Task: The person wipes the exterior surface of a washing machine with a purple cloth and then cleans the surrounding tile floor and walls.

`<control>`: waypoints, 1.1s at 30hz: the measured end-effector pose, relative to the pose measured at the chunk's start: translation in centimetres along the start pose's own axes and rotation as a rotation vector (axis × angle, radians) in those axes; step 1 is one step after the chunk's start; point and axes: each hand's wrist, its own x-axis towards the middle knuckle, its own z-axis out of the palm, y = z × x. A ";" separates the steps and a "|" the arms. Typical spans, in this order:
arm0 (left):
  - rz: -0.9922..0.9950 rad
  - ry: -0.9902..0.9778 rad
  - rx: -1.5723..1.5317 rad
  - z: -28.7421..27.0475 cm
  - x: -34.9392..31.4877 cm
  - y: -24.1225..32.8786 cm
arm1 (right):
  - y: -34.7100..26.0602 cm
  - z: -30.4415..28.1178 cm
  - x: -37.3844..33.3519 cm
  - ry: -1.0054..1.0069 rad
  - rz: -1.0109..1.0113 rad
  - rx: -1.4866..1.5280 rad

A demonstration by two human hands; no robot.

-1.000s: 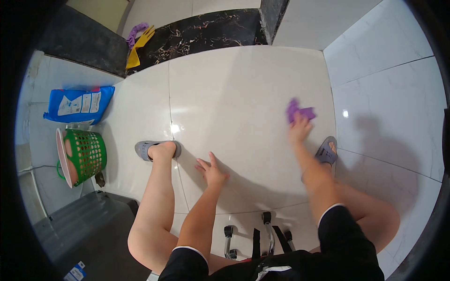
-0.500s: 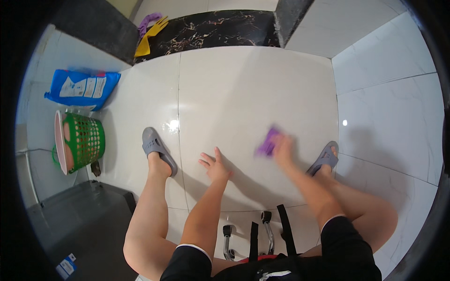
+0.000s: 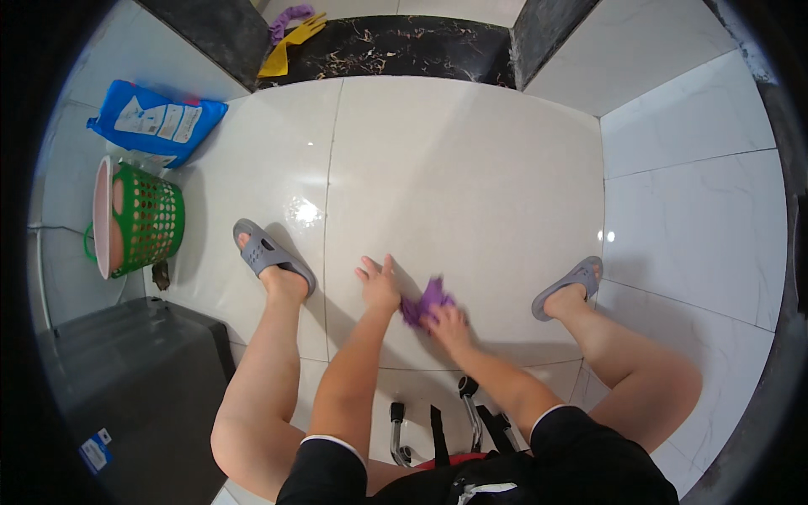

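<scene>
A crumpled purple cloth point(image 3: 430, 300) lies on the pale floor tiles point(image 3: 454, 185) in front of me. My right hand point(image 3: 449, 328) presses on it, fingers over its near right side, slightly blurred. Just left of the cloth, my left hand point(image 3: 380, 286) rests on the floor with its fingers spread and nothing in them. The cloth's left edge comes close to my left wrist; I cannot tell whether they touch.
My feet in grey slippers point(image 3: 273, 257) stand wide apart. At left are a blue bag point(image 3: 160, 122), a green basket point(image 3: 153, 215) and a dark grey box point(image 3: 143, 379). Yellow and purple gloves point(image 3: 290, 44) lie by the black sill point(image 3: 396, 52). Chrome stool legs point(image 3: 471, 417) stand beneath me.
My right hand has swept the cloth left and toward me, close to my left hand. The left hand has shifted slightly and stays on the floor. The view has moved a little.
</scene>
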 end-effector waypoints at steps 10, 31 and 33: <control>-0.153 -0.146 -0.011 -2.7 -6.4 -9.4 | 10.0 -7.5 13.2 0.120 0.281 0.450; -0.166 -0.089 -0.138 -1.4 -6.5 -10.0 | -4.3 -7.1 3.6 -0.620 0.212 0.628; -0.128 -0.086 -0.217 -2.7 -6.1 -7.9 | 2.9 -5.6 6.8 -0.050 0.513 0.680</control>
